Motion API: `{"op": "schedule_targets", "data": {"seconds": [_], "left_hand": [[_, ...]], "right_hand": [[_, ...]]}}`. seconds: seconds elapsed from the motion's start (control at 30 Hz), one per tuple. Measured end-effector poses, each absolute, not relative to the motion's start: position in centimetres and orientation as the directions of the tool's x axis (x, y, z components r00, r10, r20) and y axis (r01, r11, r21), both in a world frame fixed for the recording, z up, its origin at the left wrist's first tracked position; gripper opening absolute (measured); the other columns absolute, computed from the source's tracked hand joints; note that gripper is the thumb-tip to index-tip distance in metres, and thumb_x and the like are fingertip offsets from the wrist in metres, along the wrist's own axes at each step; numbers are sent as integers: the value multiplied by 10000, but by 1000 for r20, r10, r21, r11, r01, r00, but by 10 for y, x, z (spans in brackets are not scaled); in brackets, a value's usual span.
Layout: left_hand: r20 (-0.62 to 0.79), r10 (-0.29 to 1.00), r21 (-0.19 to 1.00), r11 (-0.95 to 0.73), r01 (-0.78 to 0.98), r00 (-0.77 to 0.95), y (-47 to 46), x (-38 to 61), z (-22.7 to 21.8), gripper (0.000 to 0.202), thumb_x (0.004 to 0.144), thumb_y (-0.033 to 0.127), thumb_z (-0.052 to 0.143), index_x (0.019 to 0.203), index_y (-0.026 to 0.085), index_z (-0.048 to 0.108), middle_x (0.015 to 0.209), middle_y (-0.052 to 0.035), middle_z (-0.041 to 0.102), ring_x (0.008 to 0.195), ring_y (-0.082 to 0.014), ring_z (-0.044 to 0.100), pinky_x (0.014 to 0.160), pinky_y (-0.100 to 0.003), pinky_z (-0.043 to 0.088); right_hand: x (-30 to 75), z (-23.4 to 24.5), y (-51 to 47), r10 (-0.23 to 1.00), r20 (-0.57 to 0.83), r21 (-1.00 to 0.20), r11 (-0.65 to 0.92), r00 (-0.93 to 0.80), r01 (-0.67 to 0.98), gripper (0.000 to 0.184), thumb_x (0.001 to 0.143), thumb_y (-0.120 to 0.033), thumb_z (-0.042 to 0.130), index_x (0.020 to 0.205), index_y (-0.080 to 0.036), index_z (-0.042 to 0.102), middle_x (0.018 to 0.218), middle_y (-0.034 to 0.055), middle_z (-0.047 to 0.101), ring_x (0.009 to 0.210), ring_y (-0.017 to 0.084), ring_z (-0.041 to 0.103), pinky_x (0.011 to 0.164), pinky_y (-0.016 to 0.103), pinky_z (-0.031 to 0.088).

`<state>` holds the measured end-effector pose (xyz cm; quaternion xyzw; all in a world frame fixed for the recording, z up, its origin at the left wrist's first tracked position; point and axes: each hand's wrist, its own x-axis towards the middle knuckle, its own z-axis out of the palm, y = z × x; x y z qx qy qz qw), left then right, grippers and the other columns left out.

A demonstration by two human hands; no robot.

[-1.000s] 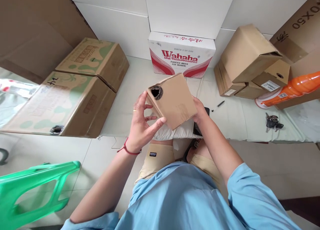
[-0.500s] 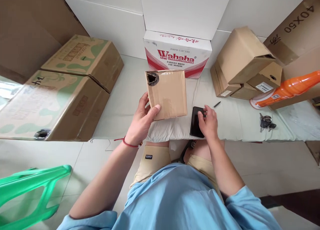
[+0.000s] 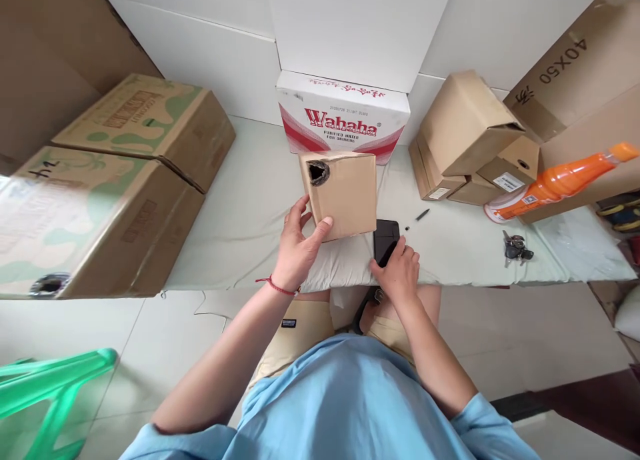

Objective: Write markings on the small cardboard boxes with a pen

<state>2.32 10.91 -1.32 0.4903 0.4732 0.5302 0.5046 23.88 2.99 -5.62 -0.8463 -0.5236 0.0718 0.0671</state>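
Note:
My left hand point(image 3: 300, 247) holds a small brown cardboard box point(image 3: 345, 197) by its lower left edge, thumb across the front face. The box is raised and slightly tilted, and a dark ragged hole point(image 3: 319, 173) shows in its upper left corner. At the table's front edge, my right hand point(image 3: 400, 273) lies over the near end of a black phone point(image 3: 385, 237). Its thumb is at the phone's left side and its fingers are at the right side. Beyond the phone lie a dark pen point(image 3: 423, 215) and a tiny black piece point(image 3: 407, 229).
A white and red Wahaha carton point(image 3: 345, 117) stands against the wall. Large cartons point(image 3: 140, 227) fill the left. To the right are stacked brown boxes point(image 3: 463, 127), an orange bottle point(image 3: 555, 183) and keys point(image 3: 517, 248). A green stool point(image 3: 60, 387) stands at the lower left.
My right hand has shifted from the phone's right side to over its near end. The box in my left hand has tipped a little, showing its left side. The view has shifted slightly.

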Motion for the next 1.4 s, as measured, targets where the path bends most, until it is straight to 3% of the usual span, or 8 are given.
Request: {"op": "schedule_targets", "data": {"seconds": [0.2, 0.37, 0.53, 0.7, 0.9, 1.1, 1.23, 1.4], "left_hand": [[-84, 996, 990, 83, -110, -5, 115, 20, -15, 607, 905, 532, 807, 1454, 325, 652, 1575, -114, 570, 1425, -357, 606, 1053, -510, 645], [-150, 989, 979, 151, -134, 16, 119, 21, -15, 614, 897, 530, 814, 1446, 313, 644, 1553, -131, 572, 1387, -352, 631, 967, -476, 684], [-211, 977, 948, 211, -237, 26, 134, 26, -16, 656, 901, 495, 818, 1477, 270, 600, 1520, -159, 575, 1345, -325, 658, 956, -469, 694], [-190, 980, 924, 196, -328, 51, 157, 37, -24, 658, 886, 466, 839, 1466, 267, 601, 1585, -152, 534, 1439, -345, 588, 928, -441, 708], [-221, 975, 882, 215, -419, 34, 167, 54, -43, 645, 853, 446, 888, 1409, 265, 617, 1339, -118, 657, 1248, -286, 692, 904, -413, 700], [-262, 965, 872, 251, -421, 32, 171, 62, -44, 685, 841, 443, 919, 1419, 262, 597, 1036, -40, 697, 884, -186, 735, 904, -408, 674], [-274, 961, 873, 258, -414, 20, 172, 62, -39, 672, 864, 398, 906, 1432, 249, 581, 990, -26, 710, 812, -160, 730, 864, -364, 669], [-291, 957, 869, 271, -414, 16, 169, 64, -37, 569, 924, 321, 843, 1423, 228, 587, 1010, -30, 727, 784, -133, 720, 790, -291, 658]], "right_hand": [[270, -39, 29, 852, -230, -210, -515, 470, 831, 1083, 848, -499, 781, 1666, 19, 295, 1328, 311, 586, 1181, 440, 669, 1017, 513, 531], [295, -36, 19, 799, -366, -388, -597, 477, 702, 727, 797, -535, 818, 1365, -135, 604, 1182, 189, 672, 1014, 355, 714, 870, 460, 570], [313, -35, 1, 819, -517, -851, -523, 249, -46, 621, 677, -494, 953, 1143, -208, 660, 896, 9, 647, 740, 159, 584, 615, 273, 498], [307, -34, -19, 911, -411, -707, -339, -29, -621, 734, 675, -542, 989, 1263, -201, 713, 941, 10, 589, 678, 88, 451, 485, 169, 436], [284, -27, -26, 969, -245, -736, -198, -18, -647, 767, 688, -534, 970, 1356, -275, 697, 858, -41, 486, 573, 80, 301, 376, 147, 338], [267, -18, -29, 980, -196, -797, -149, 17, -586, 603, 733, -464, 937, 1276, -316, 719, 899, -12, 631, 775, 164, 678, 751, 355, 668], [254, -3, -22, 979, -168, -701, -199, -112, -685, 468, 790, -189, 881, 1226, -280, 737, 1188, 56, 784, 1066, 303, 807, 902, 545, 690], [234, 23, 4, 984, -126, -742, -178, -126, -646, 653, 799, -97, 816, 1407, -268, 646, 1368, 128, 778, 1193, 326, 793, 1109, 625, 589]]}}
